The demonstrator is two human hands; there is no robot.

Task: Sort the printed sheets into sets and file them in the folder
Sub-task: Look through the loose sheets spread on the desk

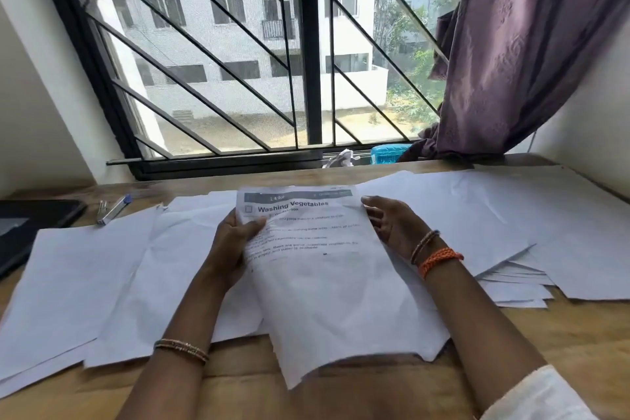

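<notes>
In the middle of the frame the left hand (pixel 235 245) holds a printed sheet (pixel 327 269) headed "Washing Vegetables", its thumb curled over the sheet's left edge on the printed face and its fingers behind the paper, so the sheet is pinched there. The right hand (pixel 392 225) sits at the sheet's right edge with its fingers (pixel 373 204) relaxed and only slightly bent; they lie against or just beside the paper, though whether they truly touch it is hard to tell from this angle. The sheet is tilted up toward the camera, its lower corner hanging over the near edge of the wooden desk (pixel 531 334) at lower centre. Below and around it lie many loose white sheets (pixel 102 280), face down or blank (no print shows on them), spread across the left and centre of the desk, and a fanned, overlapping stack of sheets (pixel 531 225) lies to the right of the right hand. Each wrist wears thin bangles, and the right wrist also carries an orange braided band (pixel 439 259). At the left edge of the frame a dark flat thing (pixel 30 225), perhaps a tablet or a folder, lies on the desk, and just right of it, near the upper left of the papers, rests a stapler (pixel 112 210). Behind the desk a barred window (pixel 306 54) fills the upper frame, with a purple curtain (pixel 531 44) drawn aside at the upper right and a blue packet (pixel 388 153) on the sill beneath it.
</notes>
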